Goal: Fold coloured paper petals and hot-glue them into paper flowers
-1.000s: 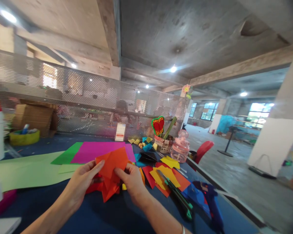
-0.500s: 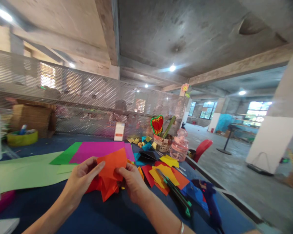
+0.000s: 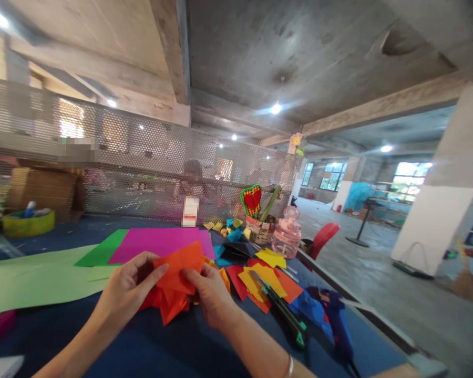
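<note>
Between my two hands is an orange sheet of paper (image 3: 178, 265), held up above the table. My left hand (image 3: 136, 281) pinches its left edge with the thumb in front. On the right side, my right hand (image 3: 209, 291) grips the paper, its thumb pressed on the front face. Below the sheet hang more folded orange and red paper pieces (image 3: 173, 304); whether they are joined to it I cannot tell. Just right of my right hand lie yellow paper squares (image 3: 260, 281) on red and orange ones, with a green-and-black utility knife (image 3: 281, 310) across them.
A blue glue gun (image 3: 337, 320) lies at the right by the table edge. Farther back stand a pink bottle (image 3: 287, 236) and a woven basket (image 3: 260, 231). Purple (image 3: 153, 244) and light green sheets (image 3: 35, 278) spread leftward. A perforated screen (image 3: 142, 173) borders the back; a person sits beyond.
My view has shifted slightly, so the table things appear a little farther left. Both hands keep their hold on the orange paper; my right thumb has slid slightly inward across it.
</note>
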### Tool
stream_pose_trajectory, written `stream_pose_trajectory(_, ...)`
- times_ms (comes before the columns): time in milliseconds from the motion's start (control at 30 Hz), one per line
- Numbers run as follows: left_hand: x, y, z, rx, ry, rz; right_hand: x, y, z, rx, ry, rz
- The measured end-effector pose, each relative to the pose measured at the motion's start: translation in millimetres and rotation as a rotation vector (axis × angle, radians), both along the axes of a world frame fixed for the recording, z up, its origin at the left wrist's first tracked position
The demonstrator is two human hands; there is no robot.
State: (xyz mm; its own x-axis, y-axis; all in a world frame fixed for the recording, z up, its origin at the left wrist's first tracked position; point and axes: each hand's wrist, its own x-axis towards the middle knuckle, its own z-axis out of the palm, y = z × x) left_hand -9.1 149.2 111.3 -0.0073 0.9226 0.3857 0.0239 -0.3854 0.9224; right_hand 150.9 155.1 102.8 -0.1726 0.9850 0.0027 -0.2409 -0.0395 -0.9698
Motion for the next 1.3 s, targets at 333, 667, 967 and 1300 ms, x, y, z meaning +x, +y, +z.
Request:
stream_pose_trajectory(333,-8.3,0.6,5.0,0.249,0.36,-0.019,3.8,4.2,0.2,-0.02,-0.055,-0.026)
stream_pose_trajectory(667,-6.5,2.0,5.2,0.01,0.188,0.0,3.2,1.1,-0.2,0.048,-0.091,0.037)
stream_pose_trajectory(967,-12.1,8.5,-12.4,0.109,0.358,0.061,6.2,13.5,-20.4,0.452,-0.434,-0.073)
stream_pose_trajectory(1300,-8.9,4.2,-7.9,0.27,0.477,0.165,3.5,12.4,-15.6,0.369,-0.242,-0.018)
